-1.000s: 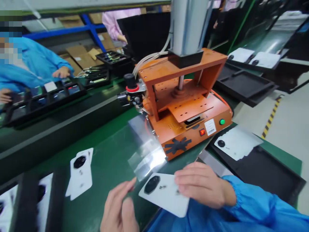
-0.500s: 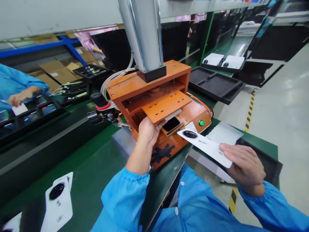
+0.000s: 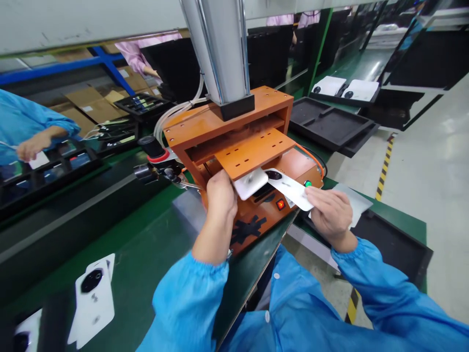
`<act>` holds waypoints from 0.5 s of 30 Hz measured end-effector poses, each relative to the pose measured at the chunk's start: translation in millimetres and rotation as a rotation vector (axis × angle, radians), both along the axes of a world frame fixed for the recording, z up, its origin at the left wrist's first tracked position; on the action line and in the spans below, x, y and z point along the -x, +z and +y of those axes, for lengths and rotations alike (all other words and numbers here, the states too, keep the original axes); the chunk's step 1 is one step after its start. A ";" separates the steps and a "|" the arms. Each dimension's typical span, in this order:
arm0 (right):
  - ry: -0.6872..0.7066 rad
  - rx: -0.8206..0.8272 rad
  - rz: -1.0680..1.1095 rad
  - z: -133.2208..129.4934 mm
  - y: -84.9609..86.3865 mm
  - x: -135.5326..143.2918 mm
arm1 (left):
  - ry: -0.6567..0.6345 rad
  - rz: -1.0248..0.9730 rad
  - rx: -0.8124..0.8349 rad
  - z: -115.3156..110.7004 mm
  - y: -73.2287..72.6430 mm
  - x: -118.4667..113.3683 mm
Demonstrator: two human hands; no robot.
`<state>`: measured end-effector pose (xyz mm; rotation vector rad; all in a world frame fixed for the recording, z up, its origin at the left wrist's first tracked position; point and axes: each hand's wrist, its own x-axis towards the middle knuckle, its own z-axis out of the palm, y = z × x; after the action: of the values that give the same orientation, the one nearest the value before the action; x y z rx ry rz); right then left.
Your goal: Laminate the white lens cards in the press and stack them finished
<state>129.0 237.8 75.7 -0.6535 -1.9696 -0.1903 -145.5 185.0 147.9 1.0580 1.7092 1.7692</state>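
My left hand (image 3: 222, 195) is closed on a white phone (image 3: 252, 184), tilted beneath the raised plate (image 3: 260, 152) of an orange press (image 3: 229, 131). Part of that phone and some of my left fingers are hidden. My right hand (image 3: 331, 211) grips the lower end of another white phone (image 3: 291, 188), its dark oval camera area pointing at the press opening. The camera end lies close beside the first phone; whether they touch I cannot tell. Below them a dark recess shows in the press bed, with a lit red switch (image 3: 280, 204) nearby.
More white phones (image 3: 95, 305) lie overlapping on the green bench at left. A valve knob (image 3: 147, 145) juts from the press's left side. Black trays (image 3: 330, 122) stand behind, another (image 3: 394, 244) at right. A co-worker's hand (image 3: 35, 146) holds a white piece at far left.
My right hand has brought its phone leftward and up, closer to the press. My left hand has drawn its phone forward, so more of its white face shows.
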 end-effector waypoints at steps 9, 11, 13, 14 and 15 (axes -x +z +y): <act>0.454 0.090 -0.342 48.9 32.6 81.5 | -0.210 -0.110 0.426 -190.2 -59.2 -78.5; 0.470 0.072 -0.421 52.0 37.8 94.2 | -0.239 0.045 0.477 -212.4 -71.8 -87.5; 0.451 0.064 -0.467 52.6 40.9 99.8 | -0.235 0.141 0.475 -222.3 -80.1 -90.9; 0.441 0.073 -0.486 52.5 42.3 100.2 | -0.229 0.177 0.460 -223.8 -82.7 -90.6; 0.405 0.102 -0.484 52.2 44.3 99.6 | -0.225 0.213 0.440 -223.9 -84.5 -89.3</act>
<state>29.4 290.0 120.0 -0.2698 -2.5447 0.0056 -56.2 -38.9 63.4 1.2078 1.9007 1.1049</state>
